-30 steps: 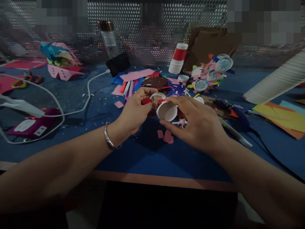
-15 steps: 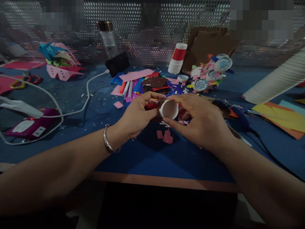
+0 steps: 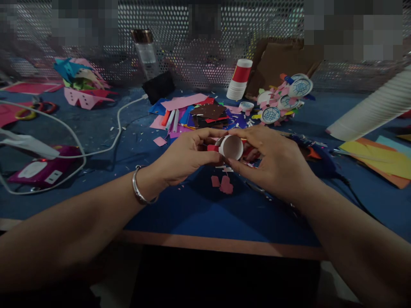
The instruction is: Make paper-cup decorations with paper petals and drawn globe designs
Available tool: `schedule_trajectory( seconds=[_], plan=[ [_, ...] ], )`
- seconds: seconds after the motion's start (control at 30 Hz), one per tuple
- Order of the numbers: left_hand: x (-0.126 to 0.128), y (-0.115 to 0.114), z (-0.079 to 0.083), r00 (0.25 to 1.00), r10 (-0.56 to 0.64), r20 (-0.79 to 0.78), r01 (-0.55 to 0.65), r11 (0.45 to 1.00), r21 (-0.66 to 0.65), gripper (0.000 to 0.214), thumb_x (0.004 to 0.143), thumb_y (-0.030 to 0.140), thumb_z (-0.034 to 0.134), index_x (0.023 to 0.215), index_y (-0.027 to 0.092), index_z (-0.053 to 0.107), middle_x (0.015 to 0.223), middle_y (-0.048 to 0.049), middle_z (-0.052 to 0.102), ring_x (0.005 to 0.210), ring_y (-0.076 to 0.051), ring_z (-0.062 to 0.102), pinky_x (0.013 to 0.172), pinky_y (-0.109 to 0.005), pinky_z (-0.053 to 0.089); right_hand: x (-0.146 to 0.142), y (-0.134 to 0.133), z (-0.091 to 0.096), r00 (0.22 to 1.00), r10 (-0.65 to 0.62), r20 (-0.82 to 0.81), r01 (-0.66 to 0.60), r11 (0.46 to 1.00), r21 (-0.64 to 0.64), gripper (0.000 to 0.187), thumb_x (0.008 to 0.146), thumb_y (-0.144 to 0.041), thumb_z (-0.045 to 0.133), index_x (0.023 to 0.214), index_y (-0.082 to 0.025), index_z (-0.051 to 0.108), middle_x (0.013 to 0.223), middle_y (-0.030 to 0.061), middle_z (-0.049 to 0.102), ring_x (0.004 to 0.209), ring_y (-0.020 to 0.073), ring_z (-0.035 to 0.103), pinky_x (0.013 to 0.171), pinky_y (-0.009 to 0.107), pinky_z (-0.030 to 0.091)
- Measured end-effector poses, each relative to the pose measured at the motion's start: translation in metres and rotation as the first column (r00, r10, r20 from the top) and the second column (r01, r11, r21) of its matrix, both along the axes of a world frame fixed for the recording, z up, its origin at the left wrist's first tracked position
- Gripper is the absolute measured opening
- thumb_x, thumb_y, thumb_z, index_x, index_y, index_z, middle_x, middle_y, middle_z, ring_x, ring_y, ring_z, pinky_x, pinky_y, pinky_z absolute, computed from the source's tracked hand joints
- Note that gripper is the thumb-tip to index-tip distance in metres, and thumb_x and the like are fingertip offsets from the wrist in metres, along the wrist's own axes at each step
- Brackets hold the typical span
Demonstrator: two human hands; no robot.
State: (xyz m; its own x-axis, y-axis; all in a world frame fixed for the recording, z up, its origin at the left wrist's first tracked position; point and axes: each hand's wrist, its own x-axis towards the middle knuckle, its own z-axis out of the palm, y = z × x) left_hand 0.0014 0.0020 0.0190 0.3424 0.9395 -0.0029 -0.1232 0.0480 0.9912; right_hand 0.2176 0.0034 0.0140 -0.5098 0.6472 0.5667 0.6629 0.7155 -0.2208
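My right hand (image 3: 274, 164) grips a small white paper cup bottom (image 3: 231, 147), its open side turned toward me, just above the blue table (image 3: 199, 209). My left hand (image 3: 186, 156) pinches a red paper strip (image 3: 212, 148) against the cup's left side. A silver bangle (image 3: 138, 192) circles my left wrist. Small pink paper scraps (image 3: 223, 183) lie on the table right below both hands.
A heap of coloured paper sheets and markers (image 3: 192, 112) lies behind the hands. Decorated cup pieces (image 3: 282, 99), a stack of red-and-white cups (image 3: 240, 79) and a bottle (image 3: 146, 51) stand further back. A long cup stack (image 3: 372, 109) lies at right, a white cable (image 3: 96, 149) and a purple device (image 3: 41, 169) at left.
Both hands have lowered slightly and drawn closer together. The cup has turned and the red strip now sits tight against its side.
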Motion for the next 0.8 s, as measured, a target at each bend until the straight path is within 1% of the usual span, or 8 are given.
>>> schedule_trajectory(
  seconds=[0.1, 0.27, 0.4, 0.53, 0.67, 0.8],
  plan=[
    [-0.002, 0.001, -0.0011, 0.999, -0.024, -0.022, 0.024, 1.0, -0.006, 0.042, 0.074, -0.001, 0.078, 0.114, 0.013, 0.076, 0.095, -0.0046, 0.078, 0.09, -0.018, 0.074, 0.087, -0.032, 0.06, 0.0003, 0.0006, -0.0007, 1.0, 0.007, -0.004, -0.007, 1.0, -0.026, 0.042, 0.095, -0.037, 0.07, 0.132, -0.017, 0.072, 0.122, 0.0134, 0.08, 0.11, 0.0315, 0.077, 0.095, 0.046, 0.063],
    [-0.0022, 0.0013, -0.0024, 0.999, -0.043, 0.006, 0.043, 0.998, -0.037, 0.05, 0.071, -0.002, 0.083, 0.118, 0.013, 0.075, 0.096, -0.0046, 0.078, 0.094, -0.018, 0.075, 0.091, -0.032, 0.059, 0.0015, 0.0015, -0.0002, 1.0, 0.025, 0.009, -0.025, 1.0, -0.01, 0.044, 0.096, -0.037, 0.07, 0.134, -0.015, 0.071, 0.122, 0.0148, 0.08, 0.11, 0.0315, 0.078, 0.095, 0.047, 0.063],
    [-0.0017, 0.0002, 0.0007, 0.998, -0.035, 0.051, 0.04, 0.994, -0.097, 0.043, 0.077, -0.003, 0.076, 0.117, 0.013, 0.078, 0.09, -0.0051, 0.079, 0.083, -0.016, 0.076, 0.086, -0.03, 0.061, 0.0036, 0.0015, 0.0018, 0.999, 0.037, 0.014, -0.037, 0.998, -0.045, 0.044, 0.095, -0.036, 0.072, 0.136, -0.02, 0.071, 0.128, 0.0132, 0.08, 0.112, 0.0327, 0.078, 0.097, 0.051, 0.064],
    [-0.0049, 0.0013, 0.0042, 0.996, -0.028, 0.084, 0.04, 0.988, -0.149, 0.035, 0.084, -0.001, 0.073, 0.114, 0.015, 0.081, 0.097, -0.0072, 0.082, 0.081, -0.016, 0.078, 0.084, -0.031, 0.064, 0.0047, 0.0007, 0.0038, 0.999, 0.047, 0.008, -0.046, 0.998, -0.044, 0.046, 0.096, -0.036, 0.073, 0.138, -0.019, 0.071, 0.128, 0.0143, 0.08, 0.116, 0.0337, 0.078, 0.1, 0.052, 0.064],
    [-0.0078, 0.003, 0.0042, 0.992, -0.072, 0.102, 0.085, 0.987, -0.136, 0.034, 0.086, -0.001, 0.074, 0.115, 0.015, 0.082, 0.092, -0.0068, 0.082, 0.08, -0.017, 0.08, 0.083, -0.031, 0.065, 0.0051, 0.0012, 0.0044, 0.999, 0.054, 0.001, -0.054, 0.997, -0.054, 0.047, 0.095, -0.036, 0.075, 0.138, -0.015, 0.071, 0.127, 0.0157, 0.08, 0.114, 0.0331, 0.078, 0.099, 0.051, 0.064],
    [-0.0063, 0.002, 0.0031, 0.991, -0.061, 0.117, 0.073, 0.992, -0.107, 0.032, 0.087, 0.0, 0.075, 0.113, 0.017, 0.083, 0.099, -0.007, 0.082, 0.086, -0.016, 0.079, 0.084, -0.03, 0.065, 0.0058, 0.0028, 0.0045, 0.999, 0.051, 0.005, -0.051, 0.998, -0.047, 0.047, 0.096, -0.037, 0.075, 0.139, -0.018, 0.071, 0.13, 0.014, 0.08, 0.115, 0.033, 0.078, 0.1, 0.051, 0.064]
  ],
)
